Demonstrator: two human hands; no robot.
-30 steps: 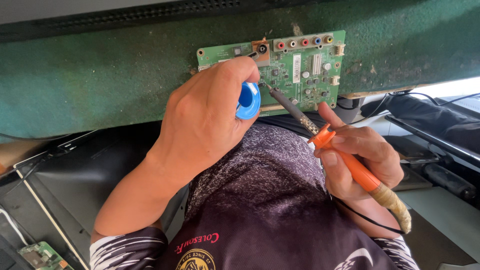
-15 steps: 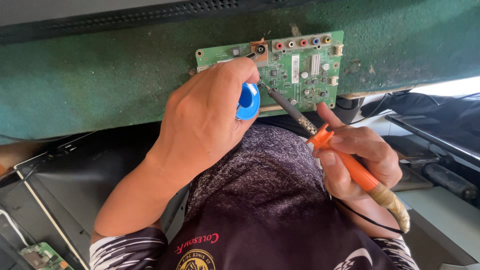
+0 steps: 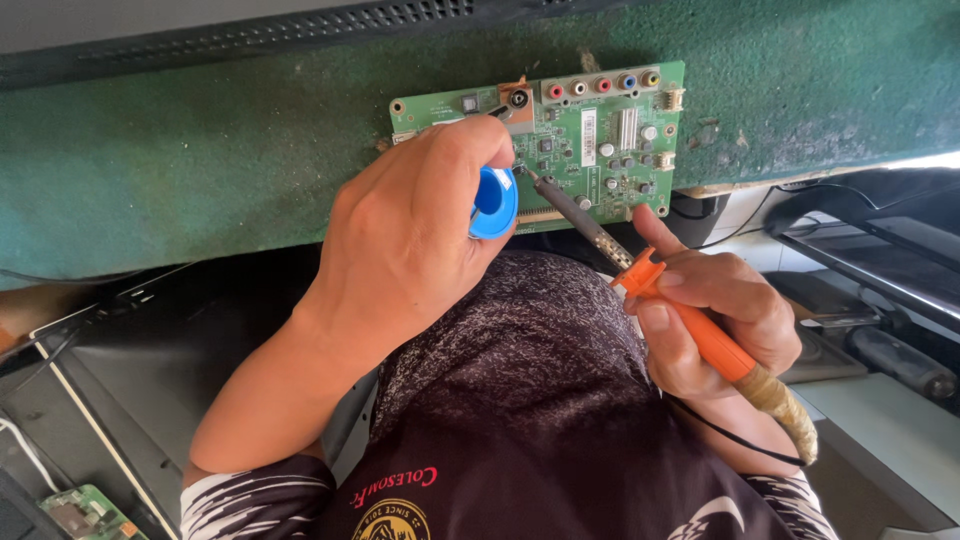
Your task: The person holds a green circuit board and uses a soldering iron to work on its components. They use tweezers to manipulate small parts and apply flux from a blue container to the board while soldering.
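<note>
Green felt-topped bench [image 3: 200,170] — a green circuit board [image 3: 600,130] lies on it

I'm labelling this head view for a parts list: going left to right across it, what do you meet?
Small green board at the bottom corner → left hand → blue solder spool → soldering iron's metal tip → right hand on the orange handle.

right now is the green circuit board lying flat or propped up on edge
Lying flat: the green circuit board rests face up on the green mat, with the soldering iron tip angled down onto it.
</note>
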